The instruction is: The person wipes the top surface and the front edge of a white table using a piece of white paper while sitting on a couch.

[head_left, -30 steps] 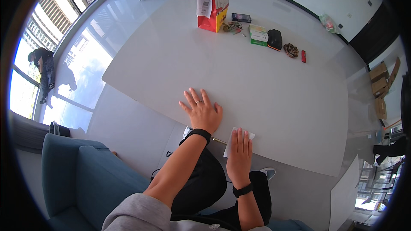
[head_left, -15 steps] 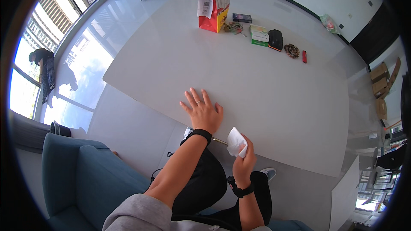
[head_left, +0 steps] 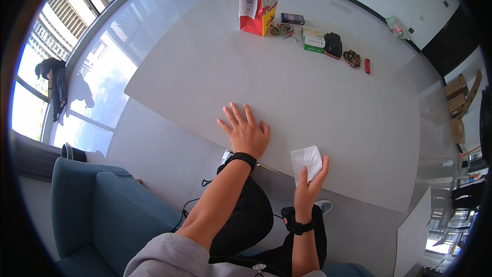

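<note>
Palm down on the pale grey tabletop (head_left: 353,118), my left hand (head_left: 245,128) has its fingers spread and holds nothing, a thin ring on one finger. My right hand (head_left: 312,179), turned on its side at the table's near edge, grips a folded white tissue (head_left: 306,158) between thumb and fingers. Just right of my left wrist, a thin metal bar (head_left: 268,169) shows at the table edge.
Across the table stand a red paper bag (head_left: 256,2), dark box (head_left: 292,18), green-white box (head_left: 313,40), black pouch (head_left: 333,45), beads (head_left: 352,58) and red object (head_left: 367,65). A blue armchair (head_left: 97,210) is lower left; a person (head_left: 55,87) bends by the window.
My right hand has gone from lying flat on the tissue to gripping it, turned sideways and shifted rightward. My left hand stays spread in nearly the same place.
</note>
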### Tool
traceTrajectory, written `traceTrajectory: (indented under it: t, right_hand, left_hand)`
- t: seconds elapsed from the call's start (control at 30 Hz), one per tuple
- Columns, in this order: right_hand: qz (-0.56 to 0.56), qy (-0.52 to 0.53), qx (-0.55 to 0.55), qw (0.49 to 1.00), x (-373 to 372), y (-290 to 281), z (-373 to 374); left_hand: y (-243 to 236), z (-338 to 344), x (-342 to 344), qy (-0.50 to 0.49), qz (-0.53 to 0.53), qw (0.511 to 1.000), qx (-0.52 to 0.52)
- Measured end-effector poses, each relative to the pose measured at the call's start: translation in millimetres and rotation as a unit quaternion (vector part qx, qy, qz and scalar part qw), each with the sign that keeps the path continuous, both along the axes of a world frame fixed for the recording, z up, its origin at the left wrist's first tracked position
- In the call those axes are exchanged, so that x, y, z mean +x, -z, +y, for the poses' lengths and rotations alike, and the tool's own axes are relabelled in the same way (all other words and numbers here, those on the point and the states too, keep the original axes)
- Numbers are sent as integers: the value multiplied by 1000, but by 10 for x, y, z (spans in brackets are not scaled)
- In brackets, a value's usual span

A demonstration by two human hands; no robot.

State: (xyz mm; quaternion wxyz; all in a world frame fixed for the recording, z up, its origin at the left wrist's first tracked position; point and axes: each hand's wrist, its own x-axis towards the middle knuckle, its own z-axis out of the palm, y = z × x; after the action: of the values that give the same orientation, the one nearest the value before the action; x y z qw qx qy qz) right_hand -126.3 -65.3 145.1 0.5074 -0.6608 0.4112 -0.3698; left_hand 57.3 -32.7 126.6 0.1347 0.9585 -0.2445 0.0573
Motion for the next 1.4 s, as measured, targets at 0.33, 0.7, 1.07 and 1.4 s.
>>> traceTrajectory:
  t: [0.33,0.7,1.07,1.4]
  right_hand:
    - [154,8,-199,968,-134,50,-4]
    - [71,7,-209,975,-686,-471,-102]
    - [376,270,-65,884,-3163,-1525,1750]
    - [381,11,111,918,-2939,-106,2857]
  left_hand:
    - [-3,40,7,0,0,1000,-1]
    - [9,-24,-11,8,4,1000,9]
    - [181,329,139,332,75,920,-193]
    - [148,17,-861,553,-8,833,-26]
